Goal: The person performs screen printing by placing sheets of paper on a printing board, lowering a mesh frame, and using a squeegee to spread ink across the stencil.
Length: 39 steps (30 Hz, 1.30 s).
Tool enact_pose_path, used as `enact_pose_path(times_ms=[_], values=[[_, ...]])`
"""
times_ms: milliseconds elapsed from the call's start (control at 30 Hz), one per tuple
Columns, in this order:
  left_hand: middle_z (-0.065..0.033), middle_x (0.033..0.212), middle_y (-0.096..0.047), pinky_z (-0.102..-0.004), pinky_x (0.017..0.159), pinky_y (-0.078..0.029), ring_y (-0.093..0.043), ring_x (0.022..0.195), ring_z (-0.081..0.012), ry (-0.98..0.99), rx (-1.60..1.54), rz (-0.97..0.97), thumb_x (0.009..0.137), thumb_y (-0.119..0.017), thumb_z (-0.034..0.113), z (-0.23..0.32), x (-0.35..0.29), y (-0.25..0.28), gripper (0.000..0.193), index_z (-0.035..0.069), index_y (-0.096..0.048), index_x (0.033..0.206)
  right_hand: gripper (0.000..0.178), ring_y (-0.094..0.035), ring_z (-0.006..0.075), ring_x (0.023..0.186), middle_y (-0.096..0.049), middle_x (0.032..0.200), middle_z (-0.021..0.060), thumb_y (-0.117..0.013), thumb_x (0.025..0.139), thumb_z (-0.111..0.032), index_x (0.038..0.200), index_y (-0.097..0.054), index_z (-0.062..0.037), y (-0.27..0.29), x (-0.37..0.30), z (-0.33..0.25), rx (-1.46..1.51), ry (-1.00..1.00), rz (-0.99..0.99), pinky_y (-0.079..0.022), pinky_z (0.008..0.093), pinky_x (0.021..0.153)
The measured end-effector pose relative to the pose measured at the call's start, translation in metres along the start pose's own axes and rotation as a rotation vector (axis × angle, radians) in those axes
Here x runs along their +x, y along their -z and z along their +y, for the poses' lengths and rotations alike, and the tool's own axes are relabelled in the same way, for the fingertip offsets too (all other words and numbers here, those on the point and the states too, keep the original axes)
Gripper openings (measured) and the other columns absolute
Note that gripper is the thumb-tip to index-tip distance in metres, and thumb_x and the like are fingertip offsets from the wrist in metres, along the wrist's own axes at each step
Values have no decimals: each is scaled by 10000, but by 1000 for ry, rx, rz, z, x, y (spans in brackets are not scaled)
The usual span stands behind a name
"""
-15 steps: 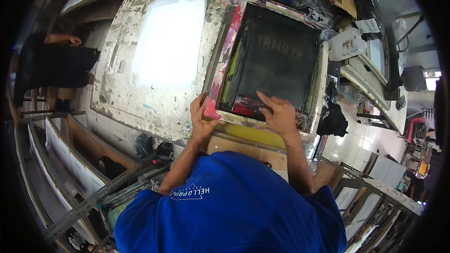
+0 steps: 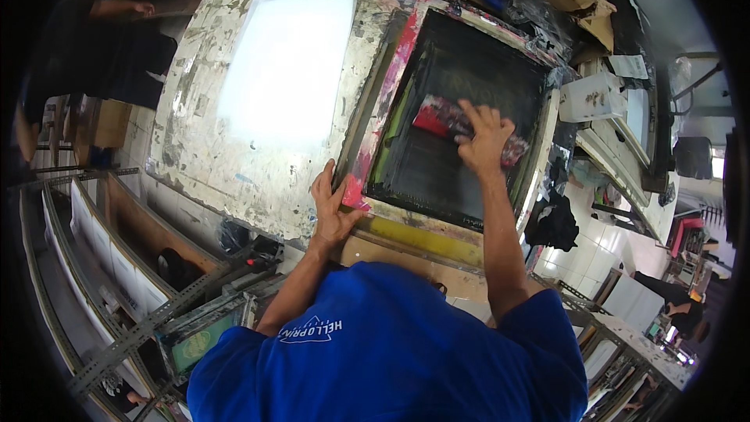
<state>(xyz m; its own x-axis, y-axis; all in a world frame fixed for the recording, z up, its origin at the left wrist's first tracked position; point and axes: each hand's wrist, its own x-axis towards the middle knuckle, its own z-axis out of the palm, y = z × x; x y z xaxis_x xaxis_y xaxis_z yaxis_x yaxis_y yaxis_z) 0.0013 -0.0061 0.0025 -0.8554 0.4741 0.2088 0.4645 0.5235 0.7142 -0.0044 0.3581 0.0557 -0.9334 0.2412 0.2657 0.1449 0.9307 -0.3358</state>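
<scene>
Here the right hand (image 2: 483, 139) grips a red-stained, ink-smeared squeegee (image 2: 449, 121), fingers curled over its top, pressing it on the dark mesh of a wooden-framed, paint-splashed printing screen (image 2: 469, 101) that lies on the worn, paint-flaked white table (image 2: 195, 156). The left hand (image 2: 332, 207) lies spread, fingers flat, on the near left corner of the screen's frame, beside a glowing white rectangular panel (image 2: 285, 62) set in the table.

squeegee (image 2: 449, 121) middle (under right hand (image 2: 484, 141)) hidden
</scene>
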Motion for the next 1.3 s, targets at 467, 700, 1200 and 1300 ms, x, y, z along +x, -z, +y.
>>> enact_pose_path(times_ms=[467, 700, 1200, 1300], values=[[-293, 1625, -296, -540, 1159, -295, -333, 1421, -450, 6, -4, -14, 808, -768, 591, -4, -4, 0, 862, 46, -582, 1449, 833, -538, 242, 1250, -633, 1248, 37, -842, 623, -184, 1422, -611, -231, -28, 160, 99, -126, 93, 118, -304, 490, 1035], [-295, 1591, -355, -531, 1138, -278, -399, 1389, -438, -29, -44, 20, 842, -735, 575, -1, -1, 3, 834, 44, -560, 1461, 574, -650, 286, 1178, -722, 1265, 108, -794, 739, -91, 1299, -713, -183, -13, 200, 112, -6, 111, 81, -421, 450, 1002], [-191, 1298, -563, -463, 1074, -347, -455, 1218, -354, 76, -155, 55, 670, -893, 498, 2, -9, -4, 928, 20, -600, 1409, 674, -579, 217, 1335, -642, 1426, 132, -710, 761, 102, 1402, -640, -95, 58, 126, 91, 722, -254, 33, -414, 313, 1117], [-179, 1247, -590, -456, 1064, -359, -476, 1186, -344, 75, -193, 82, 648, -914, 476, 6, -9, -4, 939, 13, -604, 1403, 695, -571, 215, 1342, -638, 1430, 134, -694, 759, 140, 1411, -632, -92, 78, 71, 41, 894, -402, -36, -396, 305, 1138]])
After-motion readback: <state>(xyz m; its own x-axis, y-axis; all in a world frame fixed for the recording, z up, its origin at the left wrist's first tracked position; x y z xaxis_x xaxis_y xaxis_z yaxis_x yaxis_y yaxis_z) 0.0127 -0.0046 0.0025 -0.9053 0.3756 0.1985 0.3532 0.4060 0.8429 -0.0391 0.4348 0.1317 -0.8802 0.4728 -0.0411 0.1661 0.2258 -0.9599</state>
